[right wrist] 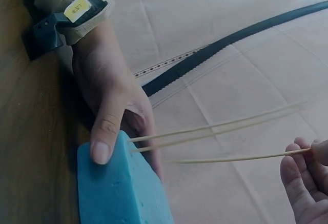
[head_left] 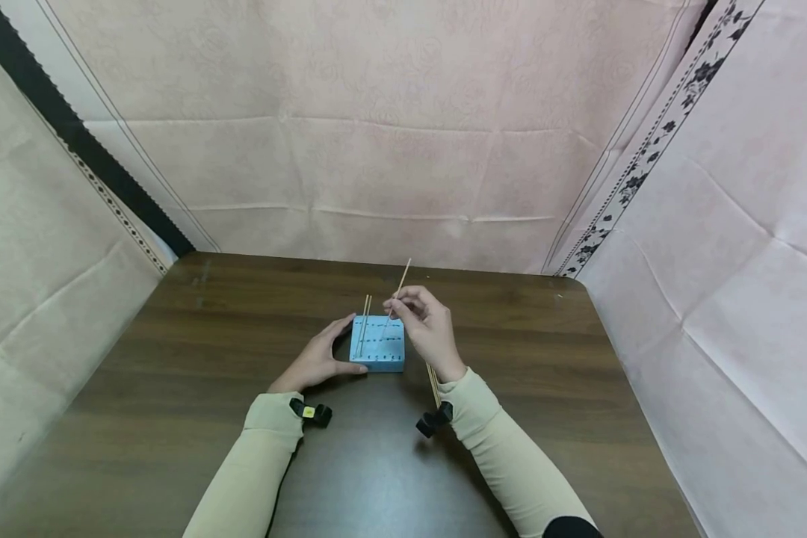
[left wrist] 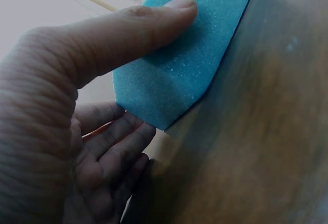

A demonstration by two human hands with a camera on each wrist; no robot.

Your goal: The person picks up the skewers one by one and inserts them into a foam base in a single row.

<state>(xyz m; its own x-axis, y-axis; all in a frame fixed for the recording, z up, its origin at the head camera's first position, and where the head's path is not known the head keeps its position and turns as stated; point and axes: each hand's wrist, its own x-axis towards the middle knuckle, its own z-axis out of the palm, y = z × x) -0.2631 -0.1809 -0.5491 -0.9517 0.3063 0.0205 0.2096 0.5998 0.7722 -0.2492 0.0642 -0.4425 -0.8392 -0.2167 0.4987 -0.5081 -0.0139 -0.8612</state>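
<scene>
Right grip [head_left: 433,329] pinches stick [right wrist: 236,159]; left grip [head_left: 317,362] clasps block [head_left: 378,341]. Thin stick could snap if pressed in askew.

I worked in a cloth-screened bay, resembling a makeshift recording booth. Behind the far edge of the wood-grain table [head_left: 195,403] hung a pale pink sheet [head_left: 376,172]; at the table's left, an off-white sheet [head_left: 47,246]; at its right, a whitish sheet [head_left: 726,321] with a dark floral border [head_left: 635,185]. Above the table, I wore small black wrist cameras [head_left: 322,415]. The type of building could not be determined.
</scene>
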